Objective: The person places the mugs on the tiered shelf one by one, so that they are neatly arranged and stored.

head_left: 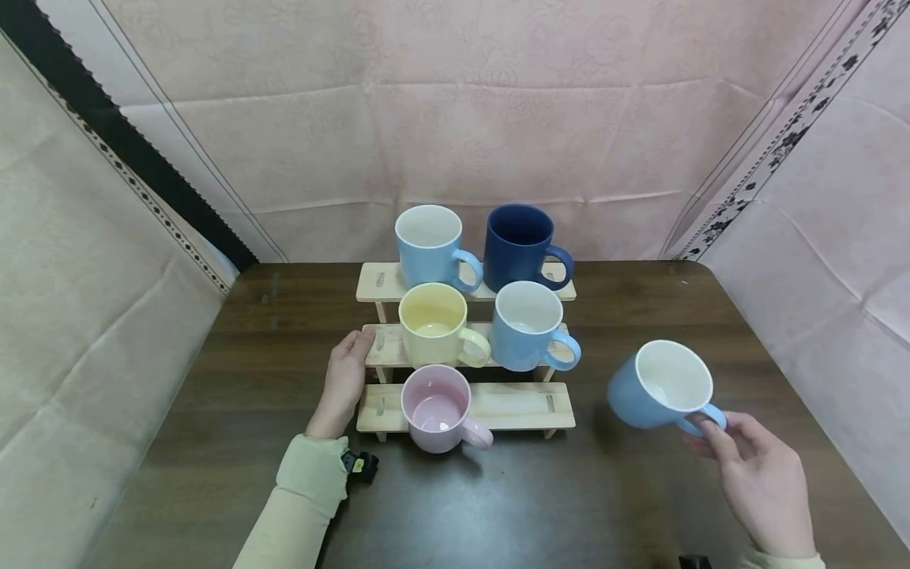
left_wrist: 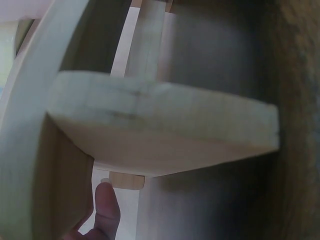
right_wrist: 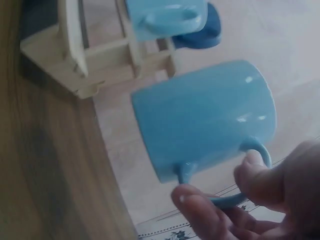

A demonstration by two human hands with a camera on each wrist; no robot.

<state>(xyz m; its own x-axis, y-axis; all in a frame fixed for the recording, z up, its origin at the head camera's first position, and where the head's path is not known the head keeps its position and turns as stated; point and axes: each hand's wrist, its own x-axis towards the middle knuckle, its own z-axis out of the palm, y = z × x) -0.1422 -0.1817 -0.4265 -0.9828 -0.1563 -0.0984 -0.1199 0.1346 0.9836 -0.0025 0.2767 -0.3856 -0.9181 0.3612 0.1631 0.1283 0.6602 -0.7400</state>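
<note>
My right hand (head_left: pixel 764 474) pinches the handle of a light blue mug (head_left: pixel 643 395) with a white inside. The mug is held tilted above the table, right of a three-step wooden rack (head_left: pixel 526 407). In the right wrist view, thumb and fingers close around the handle of this mug (right_wrist: pixel 205 120). My left hand (head_left: pixel 344 383) grips the left end of the rack's middle step; in the left wrist view one digit shows beside the wood, the others hidden. A pink mug (head_left: pixel 434 415) stands on the left of the lowest step, bare wood to its right.
The middle step bears a yellow mug (head_left: pixel 430 336) and a light blue mug (head_left: pixel 522 340). On the top step stand another light blue mug (head_left: pixel 426 253) and a dark blue mug (head_left: pixel 508 253). Pale cloth (head_left: pixel 455 142) hangs behind the brown table (head_left: pixel 213 466) and at its sides.
</note>
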